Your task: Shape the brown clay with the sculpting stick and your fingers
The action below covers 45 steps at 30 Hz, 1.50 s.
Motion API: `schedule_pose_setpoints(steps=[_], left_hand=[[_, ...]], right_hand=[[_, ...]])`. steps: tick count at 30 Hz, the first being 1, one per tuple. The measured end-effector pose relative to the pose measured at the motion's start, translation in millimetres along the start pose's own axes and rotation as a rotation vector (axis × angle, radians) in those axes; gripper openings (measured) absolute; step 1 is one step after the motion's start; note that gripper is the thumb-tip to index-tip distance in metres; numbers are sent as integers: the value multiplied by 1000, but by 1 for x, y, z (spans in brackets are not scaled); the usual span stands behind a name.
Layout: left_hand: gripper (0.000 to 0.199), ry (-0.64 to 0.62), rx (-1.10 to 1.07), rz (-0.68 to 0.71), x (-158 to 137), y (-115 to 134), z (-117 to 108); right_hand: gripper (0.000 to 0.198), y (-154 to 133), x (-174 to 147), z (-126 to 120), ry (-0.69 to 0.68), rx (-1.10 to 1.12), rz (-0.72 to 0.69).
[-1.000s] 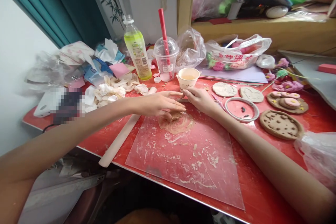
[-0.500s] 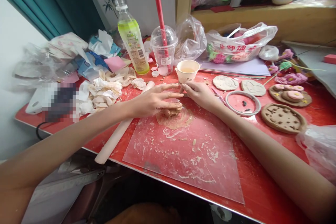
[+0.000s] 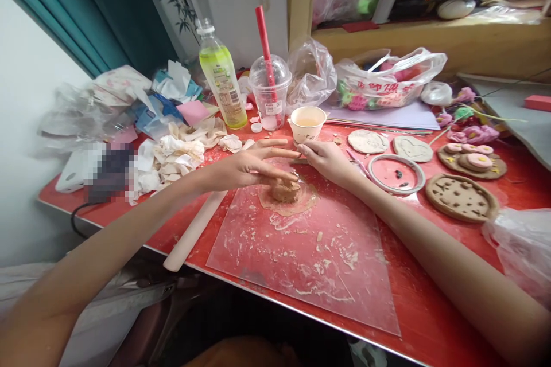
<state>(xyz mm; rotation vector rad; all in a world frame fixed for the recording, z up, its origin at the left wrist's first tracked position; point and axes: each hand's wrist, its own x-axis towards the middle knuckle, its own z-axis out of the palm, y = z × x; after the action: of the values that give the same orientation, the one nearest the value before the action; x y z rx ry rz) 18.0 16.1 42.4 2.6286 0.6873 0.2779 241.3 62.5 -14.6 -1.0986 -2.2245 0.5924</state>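
A lump of wet brown clay (image 3: 284,189) sits in a muddy smear on a clear plastic sheet (image 3: 301,275). Above and behind it is my left hand (image 3: 247,169), fingers stretched out and apart, the index fingertip at the lump's top. My left thumb is mostly hidden. My right hand (image 3: 329,160) is closed just behind the clay, near the paper cup (image 3: 308,124) of cloudy liquid. From its fingers a thin stick-like tool (image 3: 303,162) pokes out to the left; its kind is unclear. Under my left wrist lies a pale rolling pin (image 3: 196,235).
Left stand crumpled tissues (image 3: 176,155), a drink bottle (image 3: 221,80) and a plastic cup with a red straw (image 3: 270,92). Right are a tape ring (image 3: 396,189), pale clay discs (image 3: 368,141), a spotted clay disc (image 3: 460,198) and a plastic bag (image 3: 383,83).
My left hand has lifted slightly off the clay and shifted left, so more of the lump shows. My right hand stays in nearly the same place. The camera view has tilted a little.
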Motion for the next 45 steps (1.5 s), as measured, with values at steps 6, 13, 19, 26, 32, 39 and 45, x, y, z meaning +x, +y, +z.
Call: schedule_pose_setpoints(steps=[6,13,19,26,32,39,45], left_hand=[[39,-81,30,-164,16,-6,13],[21,-82,140,-158,20,-10,23],[33,44,194,-106,14,-13,35],[49,81,55,-61,3,-30,16],[35,32,62,-74,0,-20,14],[33,126,171,-76,1,-19,28],[32,219,309,-11,-1,-17,34]], right_hand=[[37,1,0,2,-13,4,19],[37,2,1,5,29,-31,74],[34,0,4,7,63,30,100],[24,-28,-17,3,331,117,172],[32,-55,-49,-5,152,-143,7],[41,-46,-56,5,83,-220,4],[39,-40,-54,9,234,-185,92]])
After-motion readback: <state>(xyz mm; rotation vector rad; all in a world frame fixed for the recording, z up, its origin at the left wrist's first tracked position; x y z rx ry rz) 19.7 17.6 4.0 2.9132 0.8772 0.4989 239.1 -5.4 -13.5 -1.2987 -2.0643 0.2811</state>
